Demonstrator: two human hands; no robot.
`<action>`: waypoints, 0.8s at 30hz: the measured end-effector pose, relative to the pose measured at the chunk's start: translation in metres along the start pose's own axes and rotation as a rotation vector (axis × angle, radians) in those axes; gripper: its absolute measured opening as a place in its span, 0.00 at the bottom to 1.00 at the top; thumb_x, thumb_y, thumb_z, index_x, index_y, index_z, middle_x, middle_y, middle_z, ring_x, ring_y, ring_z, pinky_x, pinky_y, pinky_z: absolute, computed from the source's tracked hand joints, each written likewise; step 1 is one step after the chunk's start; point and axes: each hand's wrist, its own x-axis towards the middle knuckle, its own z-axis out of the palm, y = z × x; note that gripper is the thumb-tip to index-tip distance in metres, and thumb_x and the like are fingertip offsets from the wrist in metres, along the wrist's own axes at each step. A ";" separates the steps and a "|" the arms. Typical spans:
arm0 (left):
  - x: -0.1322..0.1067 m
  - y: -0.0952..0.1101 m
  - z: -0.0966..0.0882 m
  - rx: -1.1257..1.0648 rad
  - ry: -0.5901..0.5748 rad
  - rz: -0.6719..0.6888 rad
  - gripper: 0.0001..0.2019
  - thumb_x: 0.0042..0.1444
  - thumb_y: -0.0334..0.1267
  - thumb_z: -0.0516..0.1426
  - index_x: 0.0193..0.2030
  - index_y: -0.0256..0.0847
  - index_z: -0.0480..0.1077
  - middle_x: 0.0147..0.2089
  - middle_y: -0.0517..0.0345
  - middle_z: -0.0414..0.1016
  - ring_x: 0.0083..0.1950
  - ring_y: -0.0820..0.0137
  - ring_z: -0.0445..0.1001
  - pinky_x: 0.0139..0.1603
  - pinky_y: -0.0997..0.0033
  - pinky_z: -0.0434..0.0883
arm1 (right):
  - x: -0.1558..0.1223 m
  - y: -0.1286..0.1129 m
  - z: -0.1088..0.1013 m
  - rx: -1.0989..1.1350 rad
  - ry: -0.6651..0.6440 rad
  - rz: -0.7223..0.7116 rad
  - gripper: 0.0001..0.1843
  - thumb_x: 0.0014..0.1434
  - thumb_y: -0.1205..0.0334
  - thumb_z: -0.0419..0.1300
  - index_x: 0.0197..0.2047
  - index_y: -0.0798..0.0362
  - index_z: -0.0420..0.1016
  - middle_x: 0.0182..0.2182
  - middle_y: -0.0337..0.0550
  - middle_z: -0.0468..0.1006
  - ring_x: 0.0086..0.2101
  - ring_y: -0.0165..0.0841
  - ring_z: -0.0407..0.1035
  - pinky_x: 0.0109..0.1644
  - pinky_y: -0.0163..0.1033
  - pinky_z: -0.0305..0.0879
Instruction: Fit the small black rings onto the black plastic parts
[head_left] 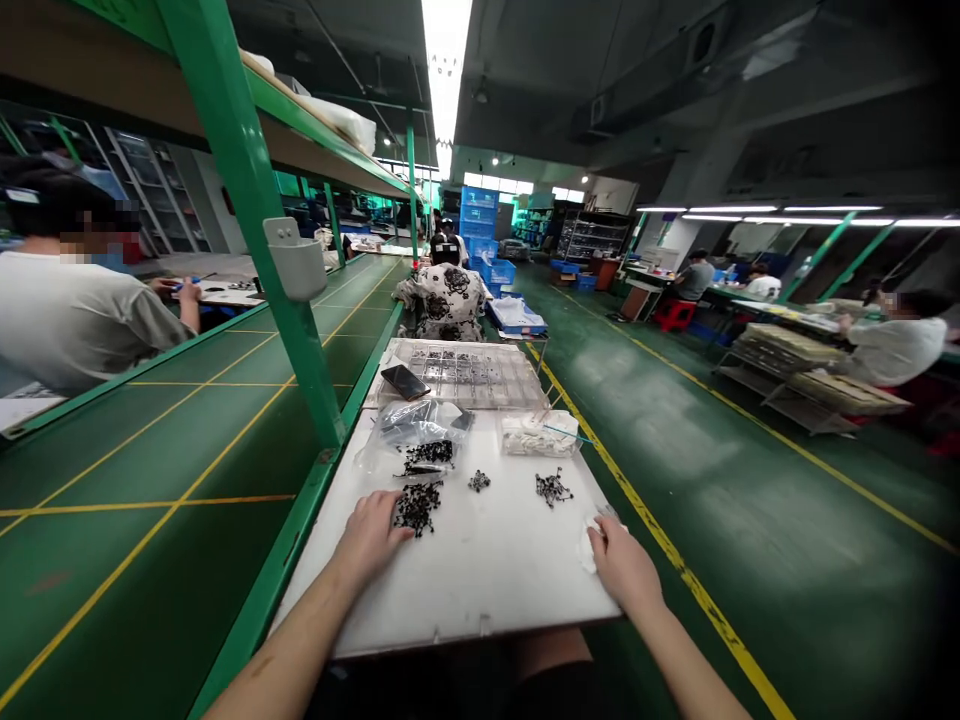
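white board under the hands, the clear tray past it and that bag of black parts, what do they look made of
The white board looks like matte plastic sheet, from its smooth even surface, possibly coated. The tray seems clear moulded plastic, its compartment walls see-through. The bag looks like thin clear plastic film, glossy and creased.

And here's the clear compartment tray (465,375), a phone (405,382) lying on its left corner! Right behind it sits a co-worker (444,305) in a floral top, blue crates (480,240) stacked beyond, and a long green counter (150,450) runs along its left.
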 end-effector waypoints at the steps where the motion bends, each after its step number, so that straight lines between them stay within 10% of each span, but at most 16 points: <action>1: 0.003 0.001 0.008 0.032 -0.015 0.032 0.18 0.70 0.42 0.66 0.62 0.39 0.76 0.66 0.46 0.77 0.65 0.51 0.77 0.66 0.40 0.75 | -0.003 0.000 0.005 -0.003 0.014 0.021 0.18 0.68 0.50 0.54 0.48 0.51 0.80 0.40 0.53 0.86 0.39 0.47 0.80 0.40 0.44 0.68; 6: 0.009 -0.003 0.020 0.092 -0.066 0.155 0.14 0.72 0.41 0.65 0.59 0.39 0.77 0.63 0.47 0.79 0.64 0.53 0.78 0.65 0.42 0.76 | -0.015 0.008 0.018 0.010 0.105 0.086 0.29 0.71 0.44 0.49 0.61 0.56 0.74 0.41 0.55 0.85 0.40 0.49 0.81 0.41 0.47 0.72; 24: 0.043 -0.010 -0.017 -0.087 -0.057 0.230 0.11 0.73 0.44 0.63 0.52 0.39 0.79 0.54 0.51 0.83 0.54 0.59 0.83 0.59 0.50 0.80 | -0.011 0.033 0.032 0.043 0.267 -0.099 0.23 0.70 0.47 0.54 0.56 0.56 0.73 0.42 0.55 0.80 0.45 0.52 0.75 0.54 0.59 0.70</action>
